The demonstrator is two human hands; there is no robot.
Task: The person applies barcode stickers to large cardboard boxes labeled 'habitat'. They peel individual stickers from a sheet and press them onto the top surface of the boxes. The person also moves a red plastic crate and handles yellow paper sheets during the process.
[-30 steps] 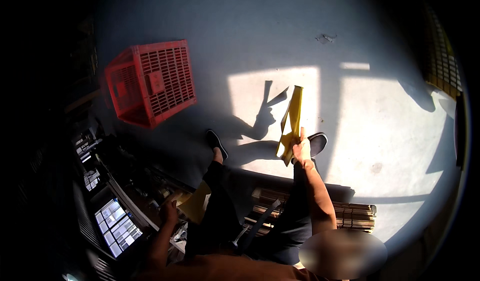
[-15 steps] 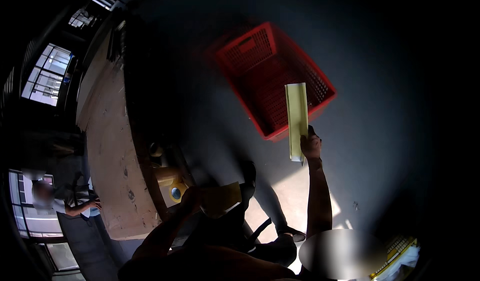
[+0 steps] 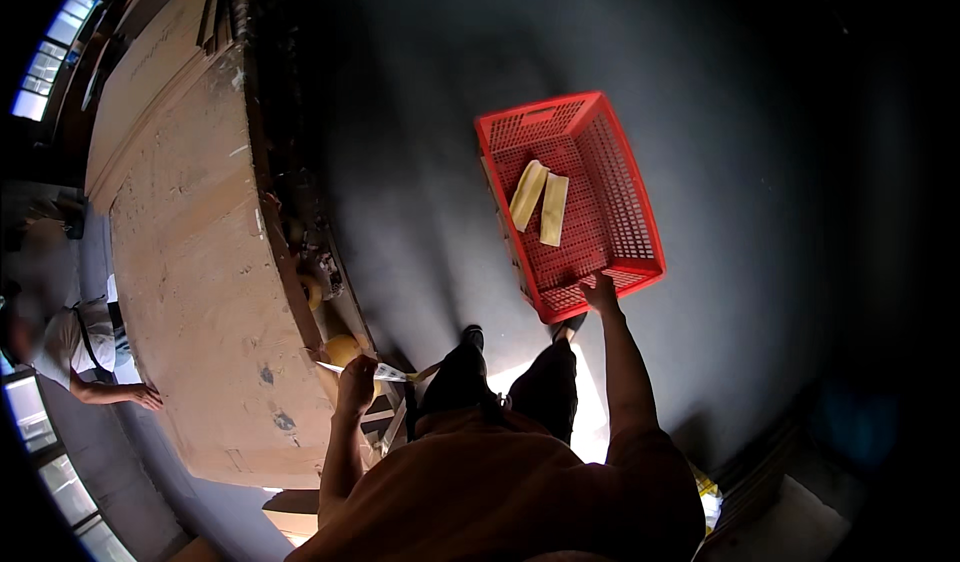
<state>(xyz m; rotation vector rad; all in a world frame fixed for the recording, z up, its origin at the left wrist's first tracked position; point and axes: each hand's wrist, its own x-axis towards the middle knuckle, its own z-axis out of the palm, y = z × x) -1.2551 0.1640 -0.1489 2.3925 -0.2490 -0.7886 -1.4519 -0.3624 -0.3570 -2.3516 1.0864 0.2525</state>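
Note:
Two pale yellow folded strips (image 3: pixel 553 210) lie side by side on the floor of the red plastic crate (image 3: pixel 650 232), toward its left wall. My right hand (image 3: pixel 600 290) reaches out over the crate's near rim. Its fingers look spread and hold nothing; whether they touch the rim I cannot tell. By the workbench's near right corner, my left hand (image 3: pixel 358 382) is closed on a thin piece of sheet, pale with a yellowish end (image 3: pixel 425 373), seen almost edge-on.
A worn wooden workbench (image 3: pixel 200 282) stands on the left, with boards (image 3: pixel 150 57) at its far end. Rolls of tape (image 3: pixel 342 348) sit on a shelf under its edge. Across the bench, another person's hand (image 3: pixel 147 396) rests at its edge. My feet stand just before the crate.
My right hand has let go of its yellow strip, and two strips now show inside the crate. The view has shifted. The sheet in my left hand has turned edge-on.

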